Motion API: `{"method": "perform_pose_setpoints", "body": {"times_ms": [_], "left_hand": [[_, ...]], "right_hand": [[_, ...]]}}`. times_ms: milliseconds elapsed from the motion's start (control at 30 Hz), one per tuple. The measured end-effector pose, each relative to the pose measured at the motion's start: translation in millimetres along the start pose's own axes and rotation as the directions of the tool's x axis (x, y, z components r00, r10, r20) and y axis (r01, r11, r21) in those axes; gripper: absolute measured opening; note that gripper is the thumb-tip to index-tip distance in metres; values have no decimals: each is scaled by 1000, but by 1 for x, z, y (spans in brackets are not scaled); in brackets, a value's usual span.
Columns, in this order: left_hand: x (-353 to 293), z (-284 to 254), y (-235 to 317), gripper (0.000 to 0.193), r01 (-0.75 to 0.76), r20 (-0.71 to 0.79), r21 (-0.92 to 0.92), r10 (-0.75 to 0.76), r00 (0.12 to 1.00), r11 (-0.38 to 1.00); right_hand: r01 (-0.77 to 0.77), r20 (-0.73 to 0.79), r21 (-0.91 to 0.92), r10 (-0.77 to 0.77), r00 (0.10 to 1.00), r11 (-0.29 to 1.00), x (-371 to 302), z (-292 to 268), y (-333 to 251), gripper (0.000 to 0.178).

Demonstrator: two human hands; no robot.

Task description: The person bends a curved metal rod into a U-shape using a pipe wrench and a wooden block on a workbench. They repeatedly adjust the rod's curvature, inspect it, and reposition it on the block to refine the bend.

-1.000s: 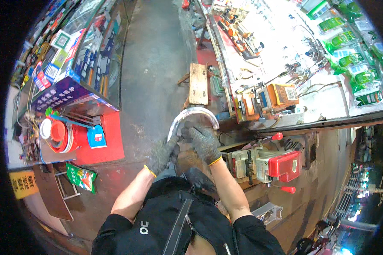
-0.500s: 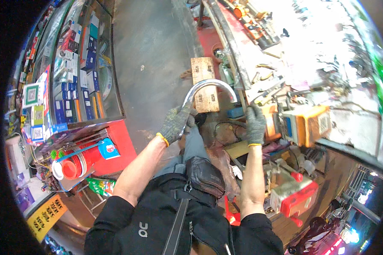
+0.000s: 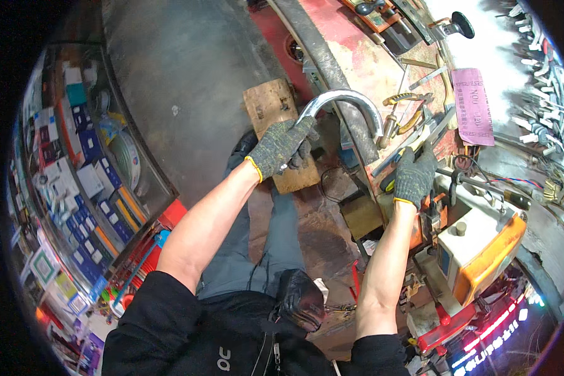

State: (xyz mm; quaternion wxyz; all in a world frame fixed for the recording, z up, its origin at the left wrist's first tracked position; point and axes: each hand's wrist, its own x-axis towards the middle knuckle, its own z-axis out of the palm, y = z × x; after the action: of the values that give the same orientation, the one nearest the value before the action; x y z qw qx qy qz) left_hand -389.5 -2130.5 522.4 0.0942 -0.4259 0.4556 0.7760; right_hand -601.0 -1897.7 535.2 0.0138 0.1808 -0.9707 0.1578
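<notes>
My left hand (image 3: 283, 148), in a dark knitted glove with a yellow cuff, is closed round one end of a thick chrome bar (image 3: 351, 95) bent like a hook. The bar's curve arches over the bench edge, its free end toward my right hand. My right hand (image 3: 415, 177), gloved alike, is at the bench edge among long tools (image 3: 429, 135). Its fingers look curled round something that the glove mostly hides. Yellow-handled pliers (image 3: 409, 98) lie just beyond it. Below the left hand is a worn wooden block (image 3: 271, 103), partly covered by the glove.
A white and orange machine (image 3: 479, 250) stands right of my right forearm, a red vise-like tool (image 3: 448, 326) nearer me. A pink card (image 3: 472, 106) lies on the bench. A glass cabinet (image 3: 141, 150) of small boxes stands at left.
My view has shifted toward the bench. The left hand still grips the chrome bar, now nearer the bench edge. My right hand is now farther in among the tools.
</notes>
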Motion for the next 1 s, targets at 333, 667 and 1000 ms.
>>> {"method": "perform_pose_setpoints", "body": {"times_ms": [333, 667, 1000], "left_hand": [[43, -25, 31, 42, 72, 140, 147, -93, 986, 986], [47, -32, 37, 37, 93, 163, 152, -117, 980, 984], [46, -32, 34, 34, 93, 194, 53, -102, 976, 994]], "right_hand": [[-238, 21, -81, 241, 970, 968, 19, 6, -25, 42], [-509, 93, 478, 535, 840, 716, 7, -4, -48, 32], [-375, 396, 563, 158, 905, 736, -130, 49, -131, 51]]}}
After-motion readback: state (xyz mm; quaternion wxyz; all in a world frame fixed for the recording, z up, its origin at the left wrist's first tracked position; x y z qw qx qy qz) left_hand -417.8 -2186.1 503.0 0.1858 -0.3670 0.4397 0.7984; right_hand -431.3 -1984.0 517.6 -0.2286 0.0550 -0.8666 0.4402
